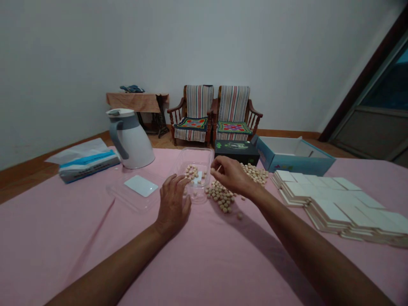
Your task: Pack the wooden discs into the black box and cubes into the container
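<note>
Centrally, I note a clear rigid plastic tub (196, 158) holding a few round beige pellets (191, 172), with more heaped just right on the smooth pink cloth (204, 255). My right hand (231, 174) pinches one pellet at the rim. My left hand (174, 204) lies flat, fingers loose, touching the tub's near wall.

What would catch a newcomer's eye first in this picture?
Two hands meet at the middle of the pink table: the left hand rests beside a clear box, and the right hand is pinched at its rim, above a heap of beige pellets. To the right lie stacked white tiles, and a white jug stands back left.
</note>
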### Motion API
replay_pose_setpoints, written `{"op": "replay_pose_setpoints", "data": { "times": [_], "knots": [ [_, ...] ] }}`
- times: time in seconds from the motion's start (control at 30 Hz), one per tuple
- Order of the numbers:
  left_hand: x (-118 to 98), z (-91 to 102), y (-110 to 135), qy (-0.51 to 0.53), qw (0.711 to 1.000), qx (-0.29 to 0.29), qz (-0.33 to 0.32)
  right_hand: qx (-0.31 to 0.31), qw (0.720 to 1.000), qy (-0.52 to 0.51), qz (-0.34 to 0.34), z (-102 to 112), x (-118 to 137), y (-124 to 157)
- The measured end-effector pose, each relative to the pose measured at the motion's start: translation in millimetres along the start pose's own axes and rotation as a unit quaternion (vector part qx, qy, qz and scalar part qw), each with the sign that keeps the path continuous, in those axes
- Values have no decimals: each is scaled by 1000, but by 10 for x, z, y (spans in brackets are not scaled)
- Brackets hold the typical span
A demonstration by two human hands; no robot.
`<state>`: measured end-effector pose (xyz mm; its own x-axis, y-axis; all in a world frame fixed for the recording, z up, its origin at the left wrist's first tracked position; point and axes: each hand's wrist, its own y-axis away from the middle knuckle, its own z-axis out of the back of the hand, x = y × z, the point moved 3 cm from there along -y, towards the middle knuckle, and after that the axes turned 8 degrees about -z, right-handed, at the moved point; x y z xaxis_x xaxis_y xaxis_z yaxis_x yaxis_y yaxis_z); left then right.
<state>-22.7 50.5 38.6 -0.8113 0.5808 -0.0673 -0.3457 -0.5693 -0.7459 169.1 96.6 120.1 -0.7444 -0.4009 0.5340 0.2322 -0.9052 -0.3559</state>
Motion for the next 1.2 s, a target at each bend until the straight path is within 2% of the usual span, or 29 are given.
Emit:
{"op": "replay_pose_setpoints", "data": {
  "times": [0.1,0.17,0.23,0.3,0.4,0.47,0.6,0.7,0.8,0.9,1.0,1.1,1.2],
  "knots": [
    [-4,7,-2,1,1000,-1,-2,-40,998,-41,11,30,52,-39],
    [-5,8,-2,1,1000,-2,-4,-42,999,-21,0,69,-24,7],
    [-3,4,0,2,1000,-2,-4,-9,999,29,-23,87,-159,93],
    [0,-4,3,1,1000,-1,-4,52,994,91,-44,57,-311,205],
    [0,-12,3,-1,1000,-1,-4,147,973,160,-74,-76,-501,379],
    [-4,-12,0,-2,1000,-2,-3,186,959,193,-93,-191,-582,473],
    [-12,-2,-11,-4,1000,-4,-4,196,949,223,-106,-331,-641,569],
    [-11,1,-17,-4,1000,-4,-6,203,951,208,-107,-296,-627,558],
    [-7,-2,-19,-3,1000,-2,-1,172,964,177,-95,-162,-525,447],
    [-8,-1,-17,-2,1000,-1,-1,96,988,109,-47,-42,-300,260],
    [-5,0,-10,-1,1000,1,0,33,999,33,-9,-21,-63,81],
    [3,-4,1,-1,1000,5,1,2,999,-45,-4,-32,58,-6],
    [6,-11,8,-1,1000,4,1,0,999,-38,-12,-3,16,46]
  ]
}}
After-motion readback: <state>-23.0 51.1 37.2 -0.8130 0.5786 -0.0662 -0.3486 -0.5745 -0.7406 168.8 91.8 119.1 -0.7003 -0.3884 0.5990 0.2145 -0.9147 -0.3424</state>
